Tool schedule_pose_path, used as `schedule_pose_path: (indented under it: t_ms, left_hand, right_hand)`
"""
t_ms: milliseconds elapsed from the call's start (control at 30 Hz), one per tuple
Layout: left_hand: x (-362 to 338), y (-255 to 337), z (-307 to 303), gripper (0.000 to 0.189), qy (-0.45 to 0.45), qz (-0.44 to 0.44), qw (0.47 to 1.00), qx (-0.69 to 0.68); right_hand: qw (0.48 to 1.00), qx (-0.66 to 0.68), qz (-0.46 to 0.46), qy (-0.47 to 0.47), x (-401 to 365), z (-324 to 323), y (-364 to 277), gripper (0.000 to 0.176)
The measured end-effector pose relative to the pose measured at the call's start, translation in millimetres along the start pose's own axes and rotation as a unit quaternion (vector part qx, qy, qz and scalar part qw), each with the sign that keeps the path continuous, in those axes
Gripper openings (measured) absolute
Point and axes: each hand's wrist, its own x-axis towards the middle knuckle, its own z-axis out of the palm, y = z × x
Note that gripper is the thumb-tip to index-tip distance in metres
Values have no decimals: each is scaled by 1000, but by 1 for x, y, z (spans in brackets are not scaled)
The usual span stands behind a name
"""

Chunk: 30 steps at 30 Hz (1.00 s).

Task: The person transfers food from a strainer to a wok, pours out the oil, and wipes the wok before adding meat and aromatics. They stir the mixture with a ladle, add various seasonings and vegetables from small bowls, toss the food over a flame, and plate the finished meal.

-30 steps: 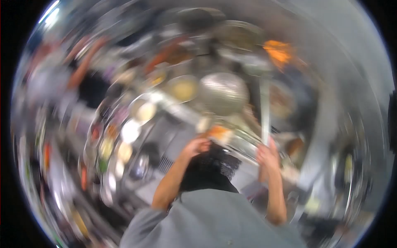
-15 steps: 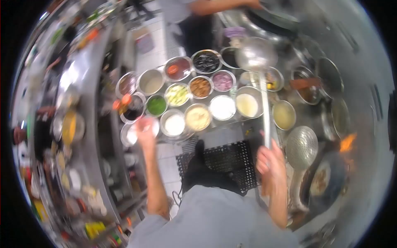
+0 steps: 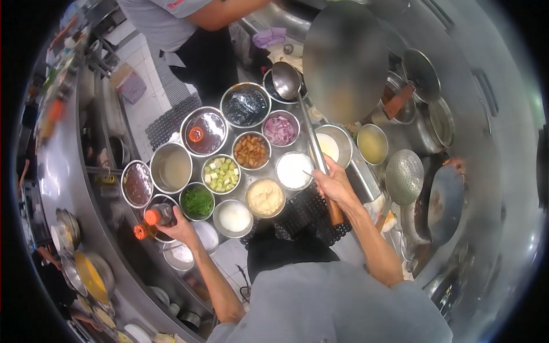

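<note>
My right hand point(image 3: 336, 186) is closed around the handle of a long metal ladle point(image 3: 309, 126). Its bowl hangs over the containers at the back, and the wooden handle end points toward me. At the left, my left hand point(image 3: 182, 230) has its fingers around a dark bottle point(image 3: 166, 215) with an orange cap. A second orange-capped bottle point(image 3: 150, 230) stands beside it. Near the hands are metal pots of chopped green herbs point(image 3: 198, 202), white granules point(image 3: 234, 218), beige paste point(image 3: 265, 198) and white powder point(image 3: 294, 171).
More pots hold diced green vegetable point(image 3: 221, 175), brown pieces point(image 3: 251, 151) and chopped purple onion point(image 3: 281, 128). On the right are a perforated skimmer point(image 3: 405, 178) and a wok point(image 3: 448, 203). Another person point(image 3: 171, 28) stands at the back. A blurred oval hides part of the stove side.
My left hand has moved from above the pale bowls to the orange-capped bottle. The ladle has swung leftward with my right hand. The view has shifted, and flame beside the wok no longer shows.
</note>
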Motion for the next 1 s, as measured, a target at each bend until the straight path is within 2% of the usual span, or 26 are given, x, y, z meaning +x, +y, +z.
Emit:
schedule_pose_path:
  t_ms: [233, 400, 533, 600, 633, 667, 700, 733, 767, 800, 833, 867, 900, 933, 1000]
  left_hand:
    - [12, -37, -2, 56, -3, 5, 998, 66]
    - [8, -14, -6, 51, -37, 36, 996, 73]
    - [5, -2, -13, 50, -16, 102, 980, 168]
    - [12, -3, -25, 51, -4, 130, 981, 142]
    - [18, 1, -31, 52, -6, 198, 976, 84]
    - [15, 30, -34, 50, -30, 222, 972, 73]
    - [15, 46, -39, 48, -56, 211, 975, 32]
    - [14, 60, -42, 47, -85, 192, 976, -51]
    - [5, 74, -43, 38, -50, 176, 982, -54]
    - [3, 90, -50, 31, -86, 135, 987, 27]
    - [-14, 105, -46, 30, -78, 178, 980, -32]
    - [-31, 121, -46, 35, -129, 92, 986, -53]
    - [-42, 134, -26, 40, -149, 164, 971, -88]
    - [-65, 144, -26, 45, -277, 120, 939, -166]
    - [-104, 155, 8, 43, -426, 188, 812, -351]
  right_hand:
    - [1000, 20, 22, 3, -1, 2, -6, 52]
    - [998, 64, 22, -16, 2, -3, -1, 51]
    - [992, 118, 35, -22, -4, -8, -3, 47]
    - [952, 288, 82, -68, -11, -19, 3, 44]
    - [950, 294, 74, -67, -18, -26, 5, 44]
    - [891, 429, 80, -128, -29, -34, 13, 44]
    - [809, 553, 77, -184, -41, -42, 18, 45]
    - [791, 578, 69, -189, -57, -50, 23, 41]
    - [771, 602, 45, -204, -74, -59, 27, 42]
    - [750, 625, 16, -213, -92, -70, 34, 43]
    - [736, 644, 2, -209, -112, -83, 39, 45]
    - [722, 663, -17, -200, -132, -99, 48, 46]
    - [706, 679, -50, -198, -150, -117, 60, 47]
    - [699, 692, -83, -160, -169, -138, 74, 47]
    - [726, 669, -132, -93, -207, -179, 100, 48]
